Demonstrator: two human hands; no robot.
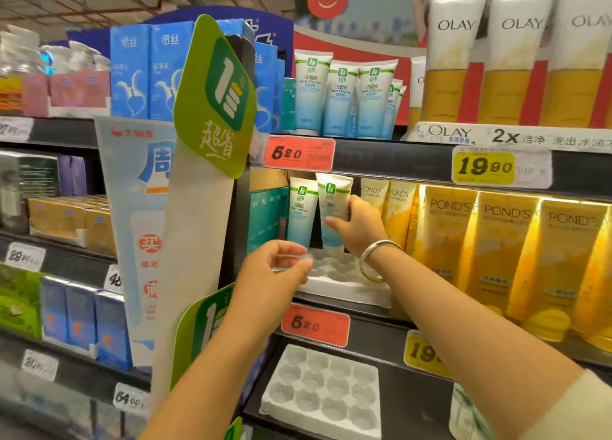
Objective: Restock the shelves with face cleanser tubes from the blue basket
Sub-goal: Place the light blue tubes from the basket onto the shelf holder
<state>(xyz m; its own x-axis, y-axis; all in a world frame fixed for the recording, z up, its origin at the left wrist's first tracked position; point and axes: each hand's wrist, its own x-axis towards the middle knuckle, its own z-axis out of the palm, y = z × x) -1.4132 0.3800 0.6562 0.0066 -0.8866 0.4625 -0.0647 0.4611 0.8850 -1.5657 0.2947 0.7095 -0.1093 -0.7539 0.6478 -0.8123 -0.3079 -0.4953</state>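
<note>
Nearest the camera, the left forearm rises to the left hand (pixel 276 267), its fingers (pixel 291 248) loosely curled and holding nothing, at the front rim of the white moulded tray (pixel 344 282) on the middle shelf. Whether the fingertips touch the tray cannot be told. The right hand (pixel 359 226), a bangle (pixel 377 261) at its wrist, grips a face cleanser tube (pixel 332 204) with thumb and fingers curled round its body; the tube is tilted, cap end down, just above the tray's sockets. A second tube (pixel 299 211) stands just beside it, cap down, already seated. Risks, as judged: the tilted tube may miss its socket and topple, or knock the seated neighbour over, since the two nearly touch; the light tray may slide if pushed down on while unsteadied. More tubes (pixel 344 95) line the shelf above; yellow Pond's tubes (pixel 503 251) stand to the right; an unfilled tray (pixel 323 393) lies on the shelf below. The blue basket is not in view.
</note>
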